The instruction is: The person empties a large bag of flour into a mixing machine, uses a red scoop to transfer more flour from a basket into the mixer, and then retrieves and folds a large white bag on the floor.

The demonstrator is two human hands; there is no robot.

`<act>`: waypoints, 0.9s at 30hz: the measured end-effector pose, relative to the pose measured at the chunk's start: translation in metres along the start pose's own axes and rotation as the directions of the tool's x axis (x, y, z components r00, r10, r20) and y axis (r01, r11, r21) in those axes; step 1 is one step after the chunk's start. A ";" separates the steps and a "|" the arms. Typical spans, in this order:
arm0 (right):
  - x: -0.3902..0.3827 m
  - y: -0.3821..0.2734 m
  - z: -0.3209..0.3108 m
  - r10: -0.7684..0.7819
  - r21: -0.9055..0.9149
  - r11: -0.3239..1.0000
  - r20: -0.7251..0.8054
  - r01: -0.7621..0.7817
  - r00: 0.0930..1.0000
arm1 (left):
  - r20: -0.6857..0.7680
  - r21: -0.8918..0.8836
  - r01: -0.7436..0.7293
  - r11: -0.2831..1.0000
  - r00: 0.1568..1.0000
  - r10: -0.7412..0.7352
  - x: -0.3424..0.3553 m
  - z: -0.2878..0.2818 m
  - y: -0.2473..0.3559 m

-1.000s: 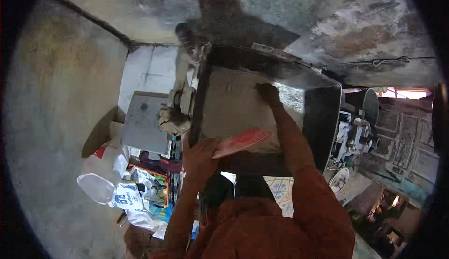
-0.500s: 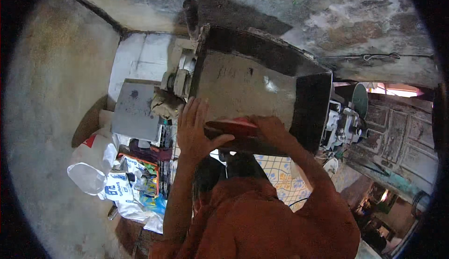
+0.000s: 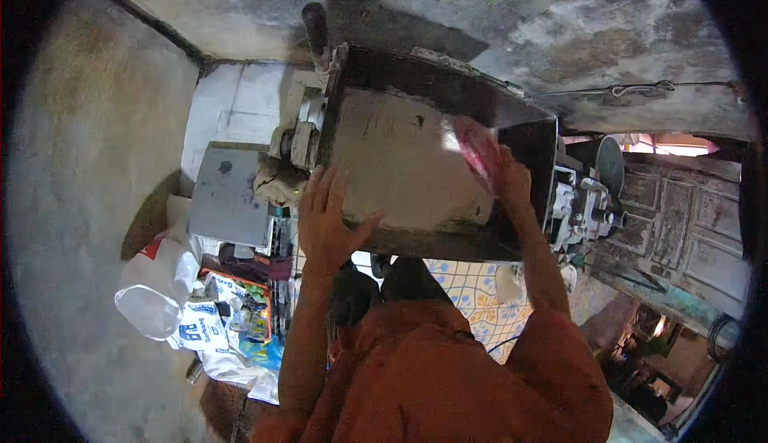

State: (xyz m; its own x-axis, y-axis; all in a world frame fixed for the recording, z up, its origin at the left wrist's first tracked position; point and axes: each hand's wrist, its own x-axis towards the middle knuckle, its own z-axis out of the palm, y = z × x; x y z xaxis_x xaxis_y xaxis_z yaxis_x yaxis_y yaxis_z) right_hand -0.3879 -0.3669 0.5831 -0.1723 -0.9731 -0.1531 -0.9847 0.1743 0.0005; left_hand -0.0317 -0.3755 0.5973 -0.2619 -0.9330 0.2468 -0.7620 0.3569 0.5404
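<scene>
Over the dark box (image 3: pixel 528 161), the right hand (image 3: pixel 510 180) grips a slim, pinkish-red plate (image 3: pixel 475 151) — left hand (image 3: pixel 324 220) splayed nearby.

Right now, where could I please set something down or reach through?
The stained grey slab, between the white surface and the brown bundle, looks bare. Over the bin, a hand might pass between the left hand and the red dish. Nearer the person, plastic packages crowd together.

The left hand (image 3: pixel 322 225) spreads its thumb (image 3: pixel 368 225) away from extended fingers (image 3: pixel 322 188); the right hand (image 3: pixel 512 179) grips, its forearm (image 3: pixel 546 271) angled inward.
</scene>
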 end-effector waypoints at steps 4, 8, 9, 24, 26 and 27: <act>-0.016 -0.086 -0.019 -0.045 0.498 0.867 0.026 0.026 0.999 | 0.000 0.010 -0.022 1.000 1.000 0.022 -0.001 0.002 -0.002; 0.014 -0.160 -0.015 -0.173 0.393 0.911 0.094 0.123 0.980 | -0.040 -0.005 -0.049 0.999 0.998 0.049 0.000 -0.001 -0.003; 0.024 -0.156 0.009 -0.212 0.400 0.900 0.052 0.175 0.976 | -0.023 0.026 -0.045 0.999 0.999 0.046 0.000 0.000 -0.004; -0.003 0.053 0.020 0.217 0.216 0.955 -0.029 -0.206 0.976 | 0.007 0.036 0.001 0.999 1.000 -0.001 0.002 -0.001 0.003; 0.008 0.047 0.030 0.268 0.281 0.922 0.040 -0.268 0.963 | 0.004 0.076 -0.023 0.997 1.000 0.022 0.001 -0.001 -0.003; 0.009 0.044 0.033 0.030 0.106 0.994 0.059 -0.036 0.998 | 0.010 0.069 -0.025 0.997 1.000 0.025 0.001 0.003 -0.004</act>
State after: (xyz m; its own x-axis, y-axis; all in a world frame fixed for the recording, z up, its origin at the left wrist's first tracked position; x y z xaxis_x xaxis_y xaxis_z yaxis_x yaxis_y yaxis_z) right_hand -0.4316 -0.3625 0.5487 -0.1998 -0.9569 -0.2109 -0.9696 0.2241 -0.0984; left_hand -0.0311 -0.3781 0.5934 -0.2864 -0.9242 0.2525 -0.7941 0.3765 0.4772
